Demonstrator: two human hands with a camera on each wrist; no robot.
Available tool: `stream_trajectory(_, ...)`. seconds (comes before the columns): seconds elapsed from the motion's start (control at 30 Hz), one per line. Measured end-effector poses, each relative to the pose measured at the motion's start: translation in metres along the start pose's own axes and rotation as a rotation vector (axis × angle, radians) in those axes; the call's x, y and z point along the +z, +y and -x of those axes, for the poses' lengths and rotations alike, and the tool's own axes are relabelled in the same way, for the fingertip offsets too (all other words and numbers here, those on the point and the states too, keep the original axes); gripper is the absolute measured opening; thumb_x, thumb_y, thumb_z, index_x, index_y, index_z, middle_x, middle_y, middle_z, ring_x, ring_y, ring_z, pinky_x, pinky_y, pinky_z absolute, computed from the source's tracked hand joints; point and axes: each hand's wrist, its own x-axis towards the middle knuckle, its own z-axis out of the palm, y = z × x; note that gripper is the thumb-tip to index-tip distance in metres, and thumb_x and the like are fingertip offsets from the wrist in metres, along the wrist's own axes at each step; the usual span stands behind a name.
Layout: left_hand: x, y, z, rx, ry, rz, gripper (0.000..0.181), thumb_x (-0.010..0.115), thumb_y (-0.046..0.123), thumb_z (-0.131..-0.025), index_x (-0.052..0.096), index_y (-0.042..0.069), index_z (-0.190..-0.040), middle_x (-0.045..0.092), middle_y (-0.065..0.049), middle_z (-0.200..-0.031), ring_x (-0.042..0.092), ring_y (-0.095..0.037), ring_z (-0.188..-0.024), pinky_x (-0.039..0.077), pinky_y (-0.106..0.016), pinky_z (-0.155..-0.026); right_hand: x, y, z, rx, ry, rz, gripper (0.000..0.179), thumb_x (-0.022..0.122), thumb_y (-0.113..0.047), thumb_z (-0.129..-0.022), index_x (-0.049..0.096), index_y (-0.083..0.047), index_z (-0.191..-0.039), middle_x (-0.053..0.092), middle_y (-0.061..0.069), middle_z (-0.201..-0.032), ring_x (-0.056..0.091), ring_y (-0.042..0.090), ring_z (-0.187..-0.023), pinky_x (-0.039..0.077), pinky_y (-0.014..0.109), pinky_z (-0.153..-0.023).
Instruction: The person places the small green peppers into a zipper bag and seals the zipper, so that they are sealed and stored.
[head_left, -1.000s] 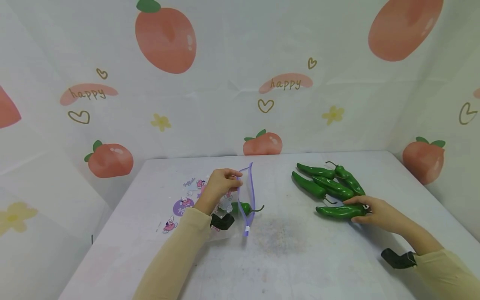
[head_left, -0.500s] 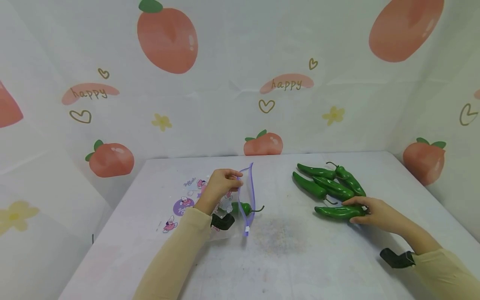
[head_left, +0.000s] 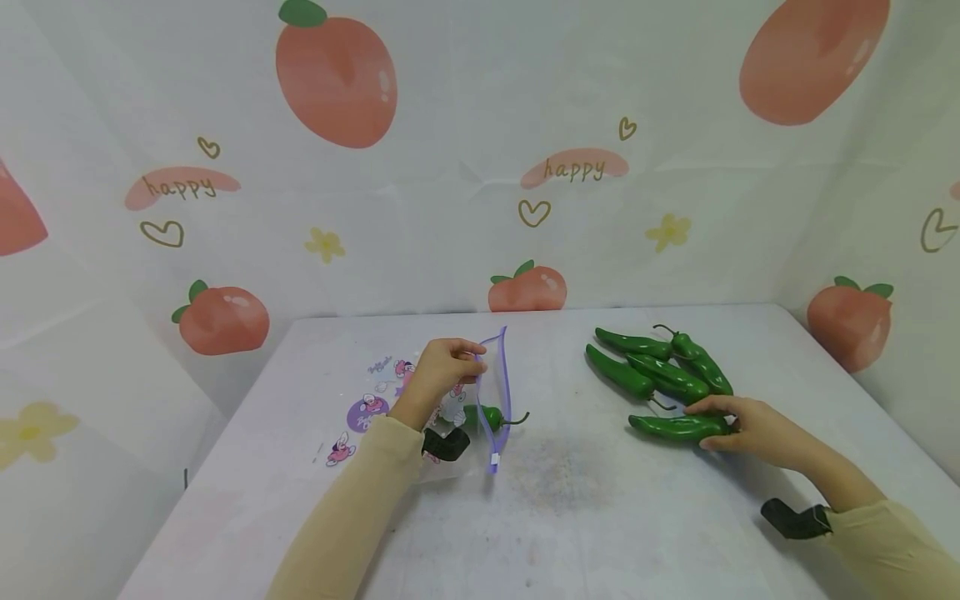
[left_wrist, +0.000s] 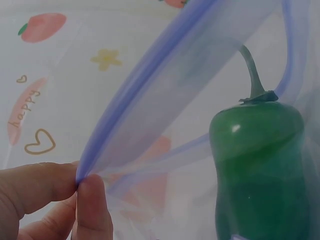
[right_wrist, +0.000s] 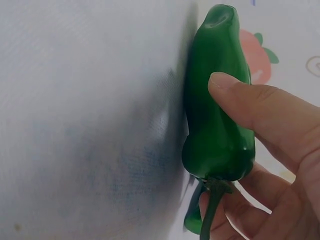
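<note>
My left hand (head_left: 442, 371) pinches the purple rim of a clear zip bag (left_wrist: 125, 100) between thumb and finger, and the bag's mouth gapes toward the right. Inside the bag lies one green pepper (left_wrist: 257, 165), its stem poking out through the mouth in the head view. At the right of the table my right hand (head_left: 757, 429) grips another green pepper (right_wrist: 215, 110) near its stem end, thumb on one side and fingers on the other. That pepper's tip points left, and it lies low along the table surface.
Just behind the held pepper lies a cluster of several green peppers (head_left: 667, 377). Pink cartoon prints (head_left: 341, 450) mark the flat part of the bag. A printed cloth (head_left: 420, 208) hangs behind the white table (head_left: 570, 533).
The pepper in my right hand has shifted very slightly left. My left hand keeps its hold on the bag rim, nearly unmoved.
</note>
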Motion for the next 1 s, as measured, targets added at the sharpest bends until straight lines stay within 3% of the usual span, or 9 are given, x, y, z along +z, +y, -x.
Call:
stream_trajectory(0.3, 0.000, -0.001, -0.003, 0.001, 0.000, -0.027, 0.024, 0.071, 0.002, -0.085, 0.070, 0.001, -0.109, 0.063, -0.007, -0.086, 0.066, -0.014, -0.072, 0.059, -0.029, -0.075, -0.001, -0.002, 0.001, -0.002, -0.009, -0.003, 0.047, 0.079, -0.029, -0.078, 0.065, -0.010, -0.119, 0.063, 0.014, -0.115, 0.048, 0.019, -0.088, 0.039, 0.024, -0.064)
stream_trajectory(0.67, 0.000, -0.002, -0.001, -0.001, -0.002, -0.016, 0.023, 0.071, 0.002, -0.085, 0.070, -0.001, -0.108, 0.065, -0.010, -0.090, 0.069, -0.023, -0.083, 0.059, -0.032, -0.077, 0.002, -0.004, 0.001, -0.014, -0.002, -0.020, 0.047, 0.079, -0.029, -0.079, 0.065, -0.011, -0.119, 0.062, 0.009, -0.110, 0.043, 0.013, -0.078, 0.036, 0.023, -0.059)
stream_trajectory(1.0, 0.000, 0.000, 0.001, 0.001, -0.003, -0.018, 0.024, 0.072, 0.002, -0.084, 0.071, 0.000, -0.108, 0.066, -0.010, -0.091, 0.069, -0.022, -0.081, 0.059, -0.032, -0.078, 0.002, -0.011, 0.002, -0.037, 0.009, -0.025, 0.045, 0.080, -0.029, -0.078, 0.067, -0.013, -0.117, 0.063, 0.005, -0.107, 0.043, 0.009, -0.078, 0.036, 0.022, -0.059)
